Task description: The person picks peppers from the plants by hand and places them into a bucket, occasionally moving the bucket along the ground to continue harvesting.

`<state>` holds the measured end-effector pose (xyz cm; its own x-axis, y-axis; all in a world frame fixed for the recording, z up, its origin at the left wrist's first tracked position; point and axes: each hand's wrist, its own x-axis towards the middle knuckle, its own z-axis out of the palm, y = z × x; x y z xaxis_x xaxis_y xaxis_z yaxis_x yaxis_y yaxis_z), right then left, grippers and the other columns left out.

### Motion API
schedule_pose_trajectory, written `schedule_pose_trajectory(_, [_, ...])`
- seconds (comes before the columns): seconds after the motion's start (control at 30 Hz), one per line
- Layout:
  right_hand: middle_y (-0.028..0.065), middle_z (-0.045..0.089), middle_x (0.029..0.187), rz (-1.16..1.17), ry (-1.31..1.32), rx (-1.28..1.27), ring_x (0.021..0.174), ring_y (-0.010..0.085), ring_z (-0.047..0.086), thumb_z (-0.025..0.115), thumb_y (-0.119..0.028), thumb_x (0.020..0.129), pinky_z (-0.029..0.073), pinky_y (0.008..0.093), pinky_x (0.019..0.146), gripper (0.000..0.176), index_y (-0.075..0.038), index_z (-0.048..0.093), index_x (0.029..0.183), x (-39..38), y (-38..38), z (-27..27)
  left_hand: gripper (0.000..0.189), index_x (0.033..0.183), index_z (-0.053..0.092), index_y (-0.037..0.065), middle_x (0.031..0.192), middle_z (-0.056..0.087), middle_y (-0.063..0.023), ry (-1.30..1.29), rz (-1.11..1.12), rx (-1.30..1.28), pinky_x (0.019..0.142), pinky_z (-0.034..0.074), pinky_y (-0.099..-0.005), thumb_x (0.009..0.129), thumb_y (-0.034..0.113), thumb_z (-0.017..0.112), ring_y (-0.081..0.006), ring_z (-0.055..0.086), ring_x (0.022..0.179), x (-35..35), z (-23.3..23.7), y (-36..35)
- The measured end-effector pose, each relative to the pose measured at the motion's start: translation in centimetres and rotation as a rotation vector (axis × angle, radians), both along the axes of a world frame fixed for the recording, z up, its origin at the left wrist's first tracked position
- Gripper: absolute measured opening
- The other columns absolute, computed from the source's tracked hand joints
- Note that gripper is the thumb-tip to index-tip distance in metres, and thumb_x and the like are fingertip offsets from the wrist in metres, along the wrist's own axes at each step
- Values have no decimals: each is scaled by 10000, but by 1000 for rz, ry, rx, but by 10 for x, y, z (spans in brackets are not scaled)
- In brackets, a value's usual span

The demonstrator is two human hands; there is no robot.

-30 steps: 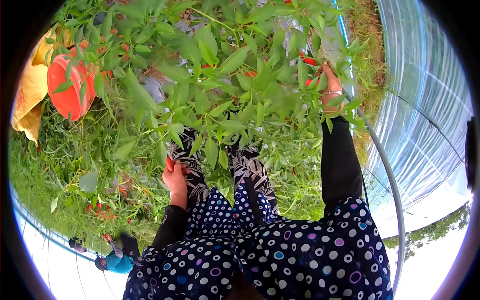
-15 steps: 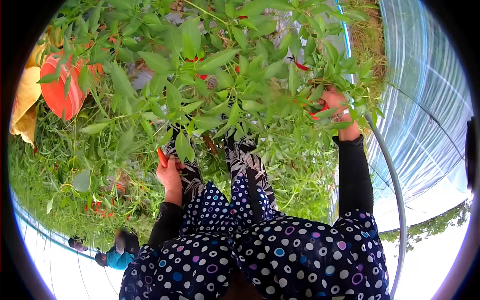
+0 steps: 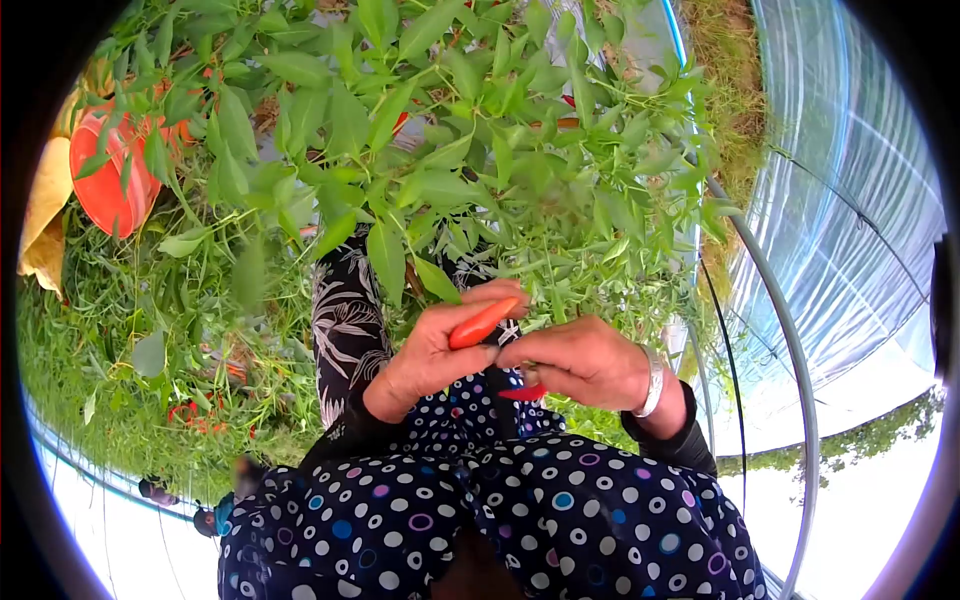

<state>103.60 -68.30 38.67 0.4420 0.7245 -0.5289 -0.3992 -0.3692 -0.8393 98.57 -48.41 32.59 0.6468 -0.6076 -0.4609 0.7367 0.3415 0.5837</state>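
Observation:
Both hands are close together in front of the dotted garment, just below the leafy green plants (image 3: 440,150). My left hand (image 3: 430,350) is closed around an orange-red pepper (image 3: 484,323), which lies across its fingers. Beside it, with fingertips touching or nearly touching, my right hand (image 3: 585,362) is curled round a darker red pepper (image 3: 523,393) that sticks out below its fingers. A silvery bracelet (image 3: 653,388) circles the right wrist.
A red bucket (image 3: 110,185) stands among foliage at the left, by a yellowish sack (image 3: 48,215). Plastic sheeting (image 3: 850,220) and a curved grey pipe (image 3: 785,340) are on the right. Another person (image 3: 212,518) shows partly at lower left.
My right hand has come down and left out of the leaves with a red pepper. My left hand has moved right, still holding its orange-red pepper, and the two hands now meet.

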Motion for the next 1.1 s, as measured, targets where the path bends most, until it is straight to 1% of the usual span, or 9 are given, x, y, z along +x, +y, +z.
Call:
schedule_pose_trajectory(0.07, [84, 566, 670, -230, 72, -3, 618, 183, 588, 502, -28, 785, 462, 267, 595, 207, -36, 551, 986, -2, 16, -5, 527, 1214, 438, -15, 1198, 480, -110, 606, 16, -270, 939, 342, -310, 722, 107, 578, -195, 412, 1159, 5, 2, -7])
schedule_pose_trajectory(0.2, [89, 574, 717, -820, 98, -192, 638, 180, 595, 469, 7, 781, 465, 254, 592, 201, -13, 543, 966, -25, 30, -36, 635, 1291, 332, 4, 1212, 454, -82, 626, 112, -237, 926, 351, -287, 715, 117, 576, -171, 430, 1129, -17, -5, -11])
schedule_pose_trajectory(0.27, [110, 575, 762, -806, -29, -286, 652, 206, 595, 450, 26, 762, 473, 268, 596, 226, -14, 541, 965, -37, 37, -45, 673, 1285, 308, 0, 1155, 472, -57, 639, 81, -175, 924, 338, -289, 698, 140, 606, -157, 456, 1076, -20, -3, -11])
schedule_pose_trajectory(0.53, [112, 566, 778, -432, -347, -115, 685, 289, 550, 514, 5, 651, 454, 366, 627, 309, -40, 535, 956, -65, 59, -52, 374, 970, 540, 9, 871, 599, -40, 392, -318, 184, 696, 462, -251, 649, 109, 704, -120, 568, 782, -61, 1, 12])
schedule_pose_trajectory(0.67, [99, 573, 803, -265, -284, -23, 699, 276, 554, 524, -31, 680, 455, 356, 638, 308, -38, 529, 989, -57, 64, -60, 377, 957, 538, 9, 876, 596, -43, 487, -34, 405, 700, 467, -257, 646, 115, 722, -124, 570, 816, -68, 13, 2])
schedule_pose_trajectory(0.73, [112, 572, 819, -404, 88, 7, 726, 271, 564, 522, -59, 735, 457, 349, 661, 294, -20, 515, 1026, -40, 60, -64, 363, 980, 539, 5, 908, 597, -65, 539, 38, 360, 719, 470, -265, 660, 76, 695, -141, 570, 836, -65, 7, 3])
schedule_pose_trajectory(0.9, [159, 595, 790, -353, -616, -614, 725, 321, 576, 499, -48, 756, 459, 366, 653, 137, -11, 588, 853, 50, -29, -141, 553, 1112, 485, -46, 1086, 529, -215, 618, 405, 161, 764, 485, -355, 638, 190, 645, -261, 587, 862, -60, -24, 57])
schedule_pose_trajectory(1.03, [152, 613, 849, 145, -674, -958, 739, 289, 597, 499, -127, 791, 462, 344, 665, 203, -68, 599, 959, 103, -103, -247, 523, 1160, 449, -6, 1097, 531, -138, 511, 776, 169, 749, 474, -373, 715, 220, 603, -247, 568, 858, -87, -76, 103])
schedule_pose_trajectory(1.1, [164, 607, 815, 732, -668, -987, 760, 347, 580, 526, -166, 766, 466, 390, 678, 172, -102, 630, 887, 118, -118, -285, 537, 1215, 401, -1, 1079, 547, -88, 413, 1015, 255, 740, 462, -361, 754, 227, 559, -239, 552, 900, -90, -101, 120])
